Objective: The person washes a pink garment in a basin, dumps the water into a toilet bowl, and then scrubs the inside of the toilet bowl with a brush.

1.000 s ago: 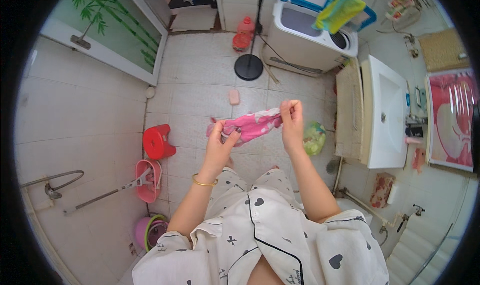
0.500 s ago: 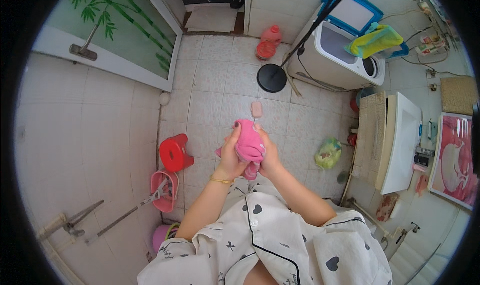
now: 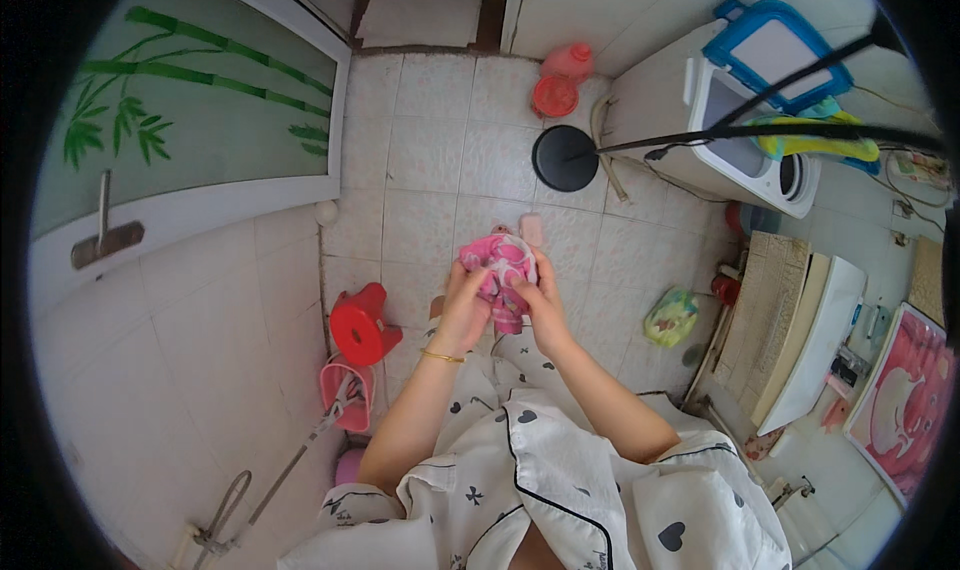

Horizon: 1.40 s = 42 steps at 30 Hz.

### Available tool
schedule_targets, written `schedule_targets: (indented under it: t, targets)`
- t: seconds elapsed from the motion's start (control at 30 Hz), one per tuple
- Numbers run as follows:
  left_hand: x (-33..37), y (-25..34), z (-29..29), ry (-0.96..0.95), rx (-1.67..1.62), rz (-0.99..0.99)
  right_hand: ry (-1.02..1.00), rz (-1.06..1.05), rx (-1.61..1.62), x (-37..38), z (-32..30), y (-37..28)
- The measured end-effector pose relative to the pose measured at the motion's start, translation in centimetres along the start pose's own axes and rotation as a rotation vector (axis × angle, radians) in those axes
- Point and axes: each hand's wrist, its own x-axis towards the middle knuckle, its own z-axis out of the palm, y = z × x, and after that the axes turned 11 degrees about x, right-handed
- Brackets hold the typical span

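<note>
Between my two hands is a bunched pink cloth [image 3: 508, 282] with white patches, held in front of my lap. My left hand [image 3: 467, 305] is closed on its left side, thumb on top. The fingers of my right hand [image 3: 543, 305] are wrapped round its right side, thumb pressing on the front. A fold of the cloth hangs below between the hands. Just beyond it a small pale pink block [image 3: 531, 231] shows against the floor; I cannot tell what it is.
To the left are a red stool [image 3: 362, 324] and a pink bucket [image 3: 338, 385]. Ahead stand a black round pole base [image 3: 566, 158], a red bottle [image 3: 570, 62] and a red basin [image 3: 555, 97]. A washing machine [image 3: 655, 100], a green plastic bag [image 3: 671, 316] and a sink [image 3: 815, 345] are on the right.
The cloth has been turned and opened out in my hands, so more white shows on it. The whole view has shifted, and the stool and bag sit a little further right.
</note>
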Motion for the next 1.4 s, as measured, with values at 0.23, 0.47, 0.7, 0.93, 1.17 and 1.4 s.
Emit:
schedule_targets:
  t: [0.23, 0.47, 0.7, 0.93, 1.17, 1.4]
  targets:
    - [7.6, -5.3, -5.8, 0.096, 0.110, -0.322, 0.399, -0.052, 0.113, 7.2, -6.6, 7.2]
    - [16.2, -14.2, -12.3, 0.087, 0.147, -0.479, 0.616, 0.027, -0.728, 13.7, -18.5, 23.3]
    - [22.9, -21.3, -16.8, 0.130, 0.168, -0.591, 0.623, 0.235, -1.127, 22.1, -24.7, 32.5]
    - [27.3, -25.9, -21.3, 0.169, 0.219, -0.656, 0.663, 0.199, -1.104, 26.7, -26.7, 38.6]
    - [29.1, -27.3, -20.6, 0.183, 0.165, -0.657, 0.876, 0.207, -1.047, 28.9, -27.0, 39.2]
    - [31.8, -23.2, -16.5, 0.065, 0.203, -0.521, 0.723, -0.068, -0.988, 30.2, -23.2, 31.8]
